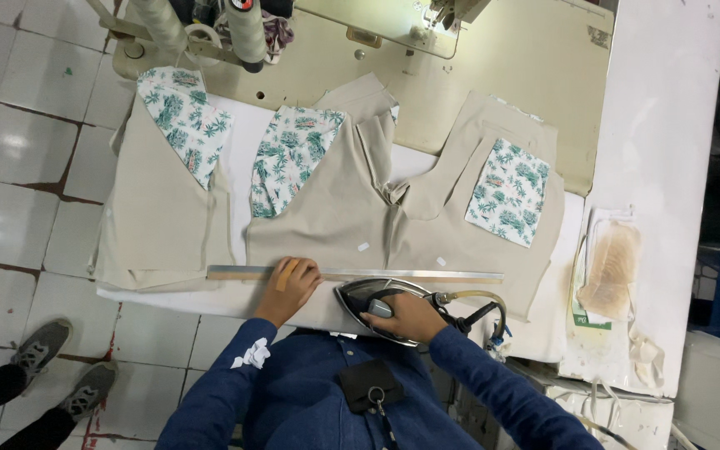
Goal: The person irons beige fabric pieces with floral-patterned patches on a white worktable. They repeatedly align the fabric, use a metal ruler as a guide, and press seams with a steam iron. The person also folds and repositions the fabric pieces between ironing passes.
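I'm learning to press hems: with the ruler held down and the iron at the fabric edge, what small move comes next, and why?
Probably slide the iron in the right hand along the beige fabric edge below the metal ruler, which the left hand pins flat; the edge rightward looks unpressed.

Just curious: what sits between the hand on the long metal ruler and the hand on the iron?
In the head view, only beige fabric and ruler lie between left hand and right hand on the iron.

your white ironing table (668, 125) carries beige garment pieces (327, 217) with floral-print patches, spread flat side by side; long metal ruler (360, 273) lies across their near edge; iron (381, 308) sits just beside ruler; scorched cloth pad (610, 271) at your right edge
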